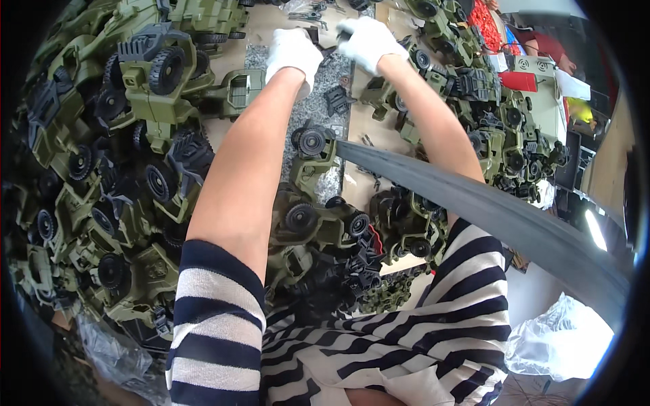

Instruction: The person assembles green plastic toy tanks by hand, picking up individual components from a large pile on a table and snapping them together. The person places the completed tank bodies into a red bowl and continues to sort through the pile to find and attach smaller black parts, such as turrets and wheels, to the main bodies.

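Both my hands wear white gloves and reach to the far middle of the worktable. The fingers of my left hand [294, 54] are curled, next to a small black part [312, 34]; what they grip is hidden. Just to its right, my right hand [371, 44] is closed around a small dark plastic part [345, 31]. Nearer me on the speckled grey strip [313, 101] lies a black plastic piece [336, 100]. Below that sits an olive-green toy vehicle part with black wheels [311, 142].
Olive toy military vehicles [162, 95] are piled high on the left, with more [508, 142] on the right. A dark grey bar [474, 196] cuts across from the right. Clear plastic bags [565, 338] lie low right. Another person's arm [548, 47] shows at far right.
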`<act>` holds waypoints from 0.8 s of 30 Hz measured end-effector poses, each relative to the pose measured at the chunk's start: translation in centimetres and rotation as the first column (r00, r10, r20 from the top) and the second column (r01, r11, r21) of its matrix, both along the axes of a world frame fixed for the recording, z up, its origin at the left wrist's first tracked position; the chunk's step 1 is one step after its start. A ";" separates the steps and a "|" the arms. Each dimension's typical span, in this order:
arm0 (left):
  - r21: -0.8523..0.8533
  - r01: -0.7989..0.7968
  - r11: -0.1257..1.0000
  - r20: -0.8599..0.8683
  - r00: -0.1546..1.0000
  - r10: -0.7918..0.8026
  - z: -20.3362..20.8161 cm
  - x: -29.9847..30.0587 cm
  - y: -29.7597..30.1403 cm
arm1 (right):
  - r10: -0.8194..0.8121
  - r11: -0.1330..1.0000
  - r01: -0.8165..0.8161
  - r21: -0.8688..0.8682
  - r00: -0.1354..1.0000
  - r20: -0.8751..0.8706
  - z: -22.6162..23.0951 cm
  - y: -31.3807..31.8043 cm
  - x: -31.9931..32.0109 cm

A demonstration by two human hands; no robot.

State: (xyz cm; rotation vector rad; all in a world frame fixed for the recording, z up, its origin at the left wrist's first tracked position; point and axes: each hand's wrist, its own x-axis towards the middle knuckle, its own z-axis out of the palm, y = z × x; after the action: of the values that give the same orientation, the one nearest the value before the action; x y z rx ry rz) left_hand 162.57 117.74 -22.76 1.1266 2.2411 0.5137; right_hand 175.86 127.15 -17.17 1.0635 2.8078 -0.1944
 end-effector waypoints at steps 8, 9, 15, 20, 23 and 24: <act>0.170 -0.175 0.970 -0.151 0.968 0.201 1.0 0.0 -1.3 | 0.205 0.869 0.064 -0.491 0.856 0.474 6.5 -5.9 0.1; 0.135 -0.132 0.982 -0.140 0.979 0.151 2.0 0.5 -1.4 | 0.267 0.873 -0.039 -0.487 0.873 0.409 3.4 -6.3 1.7; 0.064 0.163 0.984 -0.454 0.883 -0.117 0.9 2.7 -4.3 | 0.076 0.979 0.008 -0.204 0.912 0.402 -0.8 -10.5 2.5; 0.181 0.112 0.977 -0.231 0.970 -0.068 0.0 3.1 -3.2 | 0.110 0.958 0.022 -0.287 0.893 0.435 1.2 -8.3 2.5; 0.261 -0.011 0.965 -0.229 0.971 0.073 0.5 3.8 -2.0 | 0.105 0.938 0.065 -0.339 0.883 0.458 1.4 -7.8 2.6; 0.242 -0.052 0.969 -0.223 0.969 0.108 0.6 3.7 -1.3 | 0.092 0.947 0.060 -0.316 0.891 0.444 1.5 -8.4 2.6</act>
State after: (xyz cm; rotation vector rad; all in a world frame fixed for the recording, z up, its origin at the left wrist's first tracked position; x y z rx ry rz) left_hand 166.32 116.42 -22.14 1.2746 2.4885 0.7291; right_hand 178.46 118.79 -15.70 0.8716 2.2652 -0.3403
